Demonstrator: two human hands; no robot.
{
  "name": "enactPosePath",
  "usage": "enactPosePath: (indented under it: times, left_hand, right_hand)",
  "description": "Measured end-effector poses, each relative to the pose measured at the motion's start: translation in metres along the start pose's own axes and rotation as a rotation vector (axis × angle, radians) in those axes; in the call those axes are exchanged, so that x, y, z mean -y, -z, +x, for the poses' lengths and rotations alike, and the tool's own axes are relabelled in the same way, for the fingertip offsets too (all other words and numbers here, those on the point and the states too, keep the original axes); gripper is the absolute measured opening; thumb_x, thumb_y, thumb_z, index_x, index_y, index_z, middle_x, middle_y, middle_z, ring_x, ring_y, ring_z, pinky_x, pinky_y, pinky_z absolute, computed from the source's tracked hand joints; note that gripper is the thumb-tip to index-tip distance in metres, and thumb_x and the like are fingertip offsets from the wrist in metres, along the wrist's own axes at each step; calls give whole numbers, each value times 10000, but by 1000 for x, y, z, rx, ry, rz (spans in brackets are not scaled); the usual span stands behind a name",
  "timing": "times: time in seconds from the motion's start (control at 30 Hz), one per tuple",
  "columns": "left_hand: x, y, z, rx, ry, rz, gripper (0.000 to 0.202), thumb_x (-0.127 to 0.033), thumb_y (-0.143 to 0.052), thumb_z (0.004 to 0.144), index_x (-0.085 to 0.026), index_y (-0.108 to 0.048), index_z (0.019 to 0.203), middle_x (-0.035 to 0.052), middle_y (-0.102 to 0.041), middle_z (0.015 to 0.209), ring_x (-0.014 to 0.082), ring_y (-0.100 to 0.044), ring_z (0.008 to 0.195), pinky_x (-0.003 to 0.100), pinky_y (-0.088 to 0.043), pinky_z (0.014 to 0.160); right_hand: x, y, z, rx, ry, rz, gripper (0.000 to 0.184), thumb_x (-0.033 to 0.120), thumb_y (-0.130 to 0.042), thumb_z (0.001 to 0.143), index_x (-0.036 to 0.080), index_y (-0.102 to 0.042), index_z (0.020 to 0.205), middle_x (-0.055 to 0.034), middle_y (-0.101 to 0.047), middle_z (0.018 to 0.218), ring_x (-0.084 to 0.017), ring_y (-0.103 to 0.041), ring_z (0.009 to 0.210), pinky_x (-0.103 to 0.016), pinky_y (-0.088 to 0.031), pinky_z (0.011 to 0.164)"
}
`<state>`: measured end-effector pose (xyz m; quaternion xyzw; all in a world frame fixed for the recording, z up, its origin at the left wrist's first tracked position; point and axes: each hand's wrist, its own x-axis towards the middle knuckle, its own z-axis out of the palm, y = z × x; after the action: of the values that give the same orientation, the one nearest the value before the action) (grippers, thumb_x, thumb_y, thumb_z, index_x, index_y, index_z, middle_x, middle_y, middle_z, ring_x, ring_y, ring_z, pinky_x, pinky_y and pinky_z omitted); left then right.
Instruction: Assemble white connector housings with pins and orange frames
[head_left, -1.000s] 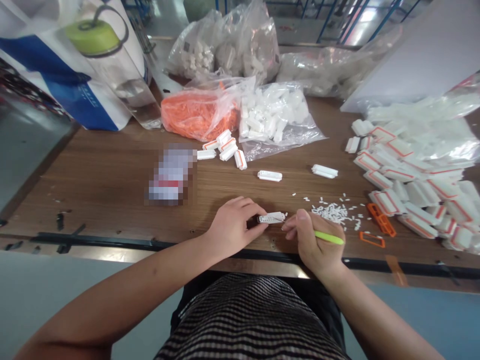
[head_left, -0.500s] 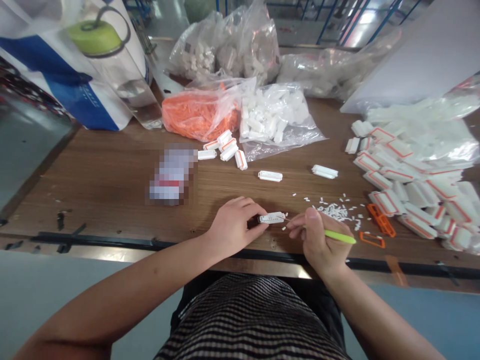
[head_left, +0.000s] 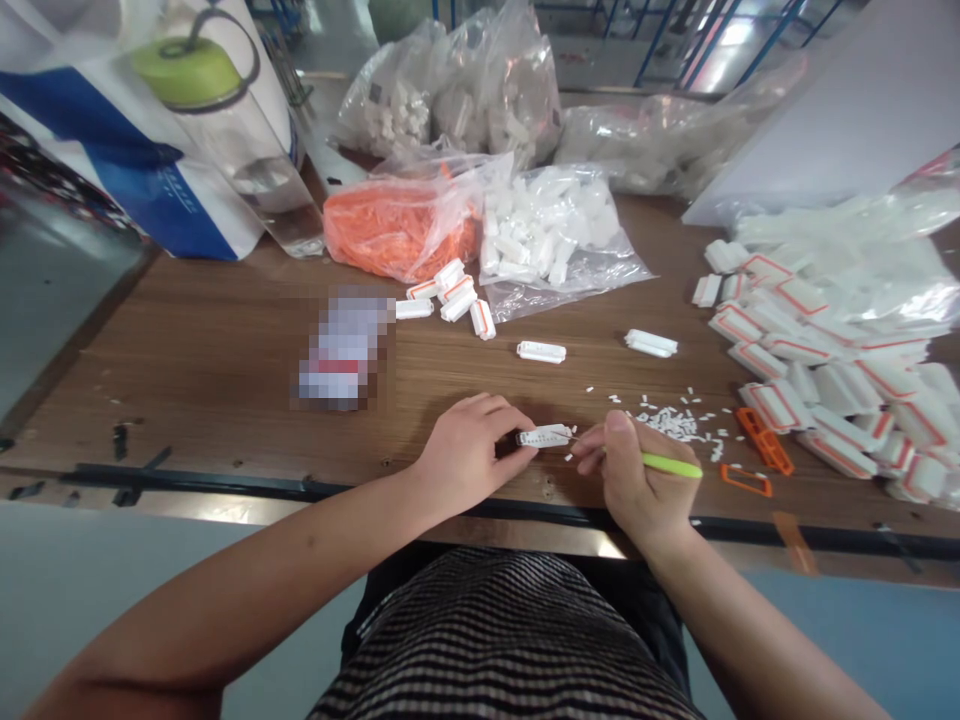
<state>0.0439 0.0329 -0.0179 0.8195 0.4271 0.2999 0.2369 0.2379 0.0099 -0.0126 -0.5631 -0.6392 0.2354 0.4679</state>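
My left hand (head_left: 466,458) is shut on a small white plastic block (head_left: 544,436) with a row of tiny slots along its top. My right hand (head_left: 637,470) grips a green-handled pick (head_left: 672,466) whose thin metal tip reaches left to the block's right end. A few tiny white bits lie just beside that end. Several more of these bits (head_left: 672,425) are scattered on the wood to the upper right of my right hand.
Orange plastic frames (head_left: 746,481) lie by a heap of white, orange-edged parts (head_left: 817,370) at right. Plastic bags of white parts (head_left: 547,225) and orange pieces (head_left: 401,230) stand at the back, with a blurred object (head_left: 345,350) at left.
My right hand has shifted slightly left and the green pick has swung to a flatter angle, its tip staying at the block's right end. My left hand and the block stay put.
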Motion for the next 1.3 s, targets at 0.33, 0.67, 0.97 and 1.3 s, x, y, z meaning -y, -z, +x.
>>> enactPosePath:
  times: [0.33, 0.67, 0.97, 1.3]
  left_hand:
    - [0, 1, 0, 5, 1, 3, 95, -257, -687, 852, -191, -683, 920, 4, -672, 795, 154, -593, 736, 311, -493, 726]
    - [-1, 1, 0, -3, -1, 6, 99, -260, -694, 847, -186, -677, 910, 1, -676, 788, 149, -589, 719, 301, -494, 713]
    - [0, 0, 0, 1, 0, 15, 99, -278, -680, 860, -196, -675, 916, 2, -674, 797, 153, -597, 738, 310, -499, 728]
    - [1, 0, 0, 8, 4, 6, 89, -268, -680, 857, -203, -678, 918, 1, -667, 797, 153, -589, 734, 314, -497, 730]
  right_hand:
    - [-1, 1, -1, -1, -38, 15, 460, 307, -432, 997, 189, -673, 624, -1, -669, 533, -87, -606, 411, -218, -450, 429]
    - [-1, 2, -1, -7, 29, -31, 441, 261, -429, 991, 189, -665, 626, 6, -668, 532, -83, -604, 409, -215, -469, 448]
    - [-2, 1, -1, 28, 12, -41, 434, 254, -447, 986, 182, -657, 612, 7, -661, 525, -81, -597, 412, -217, -470, 470]
    - [-1, 2, -2, 7, 27, -23, 430, 239, -447, 984, 183, -660, 614, 13, -656, 526, -72, -593, 410, -208, -463, 471]
